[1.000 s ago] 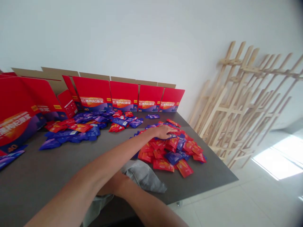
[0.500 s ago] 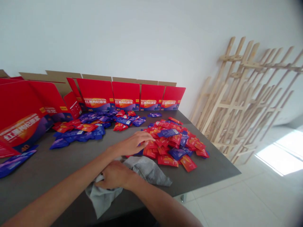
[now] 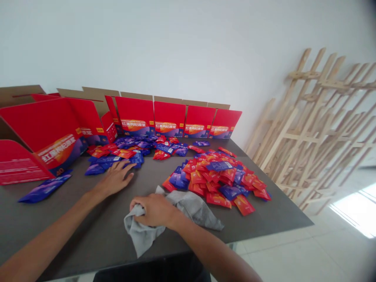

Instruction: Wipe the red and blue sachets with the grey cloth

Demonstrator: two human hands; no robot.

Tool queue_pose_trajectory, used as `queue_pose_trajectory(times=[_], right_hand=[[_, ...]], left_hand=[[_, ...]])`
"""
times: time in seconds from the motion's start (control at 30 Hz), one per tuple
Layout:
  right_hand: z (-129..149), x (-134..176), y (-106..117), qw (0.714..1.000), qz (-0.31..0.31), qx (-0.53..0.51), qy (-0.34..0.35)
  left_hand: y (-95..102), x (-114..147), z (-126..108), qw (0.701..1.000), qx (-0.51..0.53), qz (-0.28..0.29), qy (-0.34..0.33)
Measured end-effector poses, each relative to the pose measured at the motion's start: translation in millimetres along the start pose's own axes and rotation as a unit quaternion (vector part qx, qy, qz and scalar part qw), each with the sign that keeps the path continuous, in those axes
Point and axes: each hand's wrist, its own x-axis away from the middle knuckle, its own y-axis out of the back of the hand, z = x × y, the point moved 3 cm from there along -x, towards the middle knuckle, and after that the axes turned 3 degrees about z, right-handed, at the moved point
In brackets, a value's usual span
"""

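My right hand (image 3: pixel 155 209) is closed around a crumpled grey cloth (image 3: pixel 190 203) that lies on the dark table (image 3: pixel 96 231) near its front edge. My left hand (image 3: pixel 117 178) is open, its fingers spread at the near side of a group of blue and red sachets (image 3: pixel 105 161); whether the fingertips touch them I cannot tell. Right of the cloth, a big heap of red and blue sachets (image 3: pixel 217 174) is spread out. Farther back lies a smaller cluster of sachets (image 3: pixel 167 149).
Open red cartons (image 3: pixel 135 113) stand in a row along the back of the table, and a larger carton (image 3: pixel 55 133) stands at the left. One blue sachet (image 3: pixel 45 188) lies before it. Wooden easels (image 3: pixel 302 129) lean against the wall beyond the table's right edge.
My left hand has gone from the right-hand heap leftward to the sachets at the left. My right hand still grips the cloth. The view has turned slightly left.
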Motion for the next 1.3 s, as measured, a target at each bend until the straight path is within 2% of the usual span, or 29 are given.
queue_pose_trajectory(times=[0.1, 0.23, 0.43, 0.63, 0.77, 0.9, 1.07, 1.3], right_hand=[[0, 0, 0, 1.000, -0.008, -0.010, 0.004], [-1, 0, 1, 1.000, -0.008, -0.013, 0.001], [1, 0, 1, 1.000, 0.000, -0.014, -0.007], [-1, 0, -1, 1.000, -0.008, -0.015, 0.001], [-3, -1, -3, 1.000, -0.012, -0.009, 0.006], [-3, -1, -3, 1.000, -0.007, -0.004, 0.003], [-2, 0, -1, 1.000, -0.004, -0.004, 0.007], [-1, 0, 1, 1.000, 0.002, -0.009, 0.002]], left_hand=[[-8.6, -7, 0, 0.997, -0.039, 0.031, 0.063], [-9.9, -15, -11, 0.993, -0.071, 0.002, 0.096], [-4.6, -30, -26, 0.977, -0.094, -0.021, 0.188], [-4.2, -55, -32, 0.967, -0.102, 0.019, 0.233], [-5.0, -64, -33, 0.962, -0.089, 0.017, 0.258], [-6.8, -68, -33, 0.960, -0.091, 0.018, 0.265], [-7.4, -67, -31, 0.963, -0.089, -0.024, 0.252], [4.1, -54, -29, 0.973, -0.106, -0.015, 0.207]])
